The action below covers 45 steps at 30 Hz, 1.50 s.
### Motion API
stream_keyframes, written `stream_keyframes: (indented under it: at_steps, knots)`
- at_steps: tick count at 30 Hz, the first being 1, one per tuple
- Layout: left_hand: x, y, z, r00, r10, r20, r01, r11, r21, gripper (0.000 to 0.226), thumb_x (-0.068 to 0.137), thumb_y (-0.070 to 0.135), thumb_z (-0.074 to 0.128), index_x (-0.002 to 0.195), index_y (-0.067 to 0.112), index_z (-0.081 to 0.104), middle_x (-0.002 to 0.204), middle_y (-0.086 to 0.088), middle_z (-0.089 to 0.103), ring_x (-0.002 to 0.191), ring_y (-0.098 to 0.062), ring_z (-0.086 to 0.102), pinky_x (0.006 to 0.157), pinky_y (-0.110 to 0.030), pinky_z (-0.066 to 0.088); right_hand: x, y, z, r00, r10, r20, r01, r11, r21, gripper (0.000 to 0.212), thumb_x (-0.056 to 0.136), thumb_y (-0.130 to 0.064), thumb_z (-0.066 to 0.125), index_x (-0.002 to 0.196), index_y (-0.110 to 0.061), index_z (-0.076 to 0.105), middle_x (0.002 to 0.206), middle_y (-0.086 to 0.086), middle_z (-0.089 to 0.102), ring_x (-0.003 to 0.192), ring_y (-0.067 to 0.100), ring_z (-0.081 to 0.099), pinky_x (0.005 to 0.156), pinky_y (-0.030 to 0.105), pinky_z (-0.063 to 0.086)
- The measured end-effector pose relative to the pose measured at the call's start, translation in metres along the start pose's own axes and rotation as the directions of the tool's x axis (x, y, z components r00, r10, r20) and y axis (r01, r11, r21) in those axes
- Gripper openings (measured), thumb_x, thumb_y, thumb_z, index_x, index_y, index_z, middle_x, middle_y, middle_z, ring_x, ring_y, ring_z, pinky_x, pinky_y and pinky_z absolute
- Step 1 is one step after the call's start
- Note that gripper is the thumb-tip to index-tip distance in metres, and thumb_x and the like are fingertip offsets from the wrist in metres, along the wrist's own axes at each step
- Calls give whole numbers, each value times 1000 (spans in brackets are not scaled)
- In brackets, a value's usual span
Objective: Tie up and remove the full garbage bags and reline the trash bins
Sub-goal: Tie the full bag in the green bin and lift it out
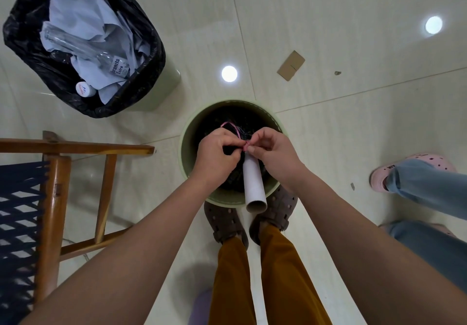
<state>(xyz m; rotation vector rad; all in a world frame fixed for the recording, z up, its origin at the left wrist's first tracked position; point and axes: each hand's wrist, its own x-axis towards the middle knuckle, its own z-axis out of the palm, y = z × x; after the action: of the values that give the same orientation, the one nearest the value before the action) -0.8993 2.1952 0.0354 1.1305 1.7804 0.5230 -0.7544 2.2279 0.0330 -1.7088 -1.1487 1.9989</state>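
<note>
A round pale green bin (185, 148) stands at my feet with a black garbage bag (242, 120) inside it. Over the bin, my left hand (217, 155) and my right hand (271, 151) both pinch a pink tie string (236, 129) at the gathered neck of the bag. A white cardboard tube (254, 185) sticks out from under my hands over the bin's near rim. A second bin (161, 84) at upper left has a black liner (27, 34) and is full of crumpled paper (75, 14) and a clear glass bottle (106, 59).
A wooden chair (50, 193) with dark woven straps stands at left. Another person's legs in jeans and pink clogs (409, 170) are at right. A cardboard scrap (290, 65) and small debris lie on the tiled floor beyond.
</note>
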Motion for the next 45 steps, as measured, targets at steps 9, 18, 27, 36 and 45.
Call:
stream_keyframes:
  at_steps: [9,18,27,36,45]
  knots:
    - [-3,-1,2,999,-26,-27,27,999,26,3,80,10,75,83,8,74,90,2,58,82,-4,53,74,-2,39,-2,5,0,995,-66,-68,59,993,-105,27,84,8,65,77,-18,61,84,3,70,77,4,64,68,14,50]
    - [-10,-20,-11,991,-109,-79,117,987,105,15,81,8,74,70,13,65,82,11,47,76,-4,48,66,-2,36,8,11,-14,944,-222,-243,75,864,-497,33,76,21,48,76,-9,61,79,5,63,75,15,56,62,3,40]
    - [-23,-37,-24,992,-122,44,123,992,-3,57,80,10,76,131,29,57,112,10,51,93,-10,53,78,-10,44,-31,32,-9,935,-153,-320,11,915,-404,35,85,0,68,116,-14,64,109,-2,60,91,1,56,83,8,48]
    - [-5,-47,-14,983,-167,71,163,985,52,61,76,13,80,133,16,58,129,4,52,121,-13,43,103,-18,31,-31,62,5,931,-136,-339,-153,697,-701,61,81,-24,76,137,-28,52,103,-9,32,88,10,40,64,26,41]
    - [-7,-55,-2,967,-255,-2,254,964,-83,18,83,6,71,72,16,62,136,3,50,130,-19,42,113,-38,31,-17,65,8,875,-154,-458,-88,881,-466,18,83,0,68,84,-19,69,102,-9,45,97,5,30,76,8,30]
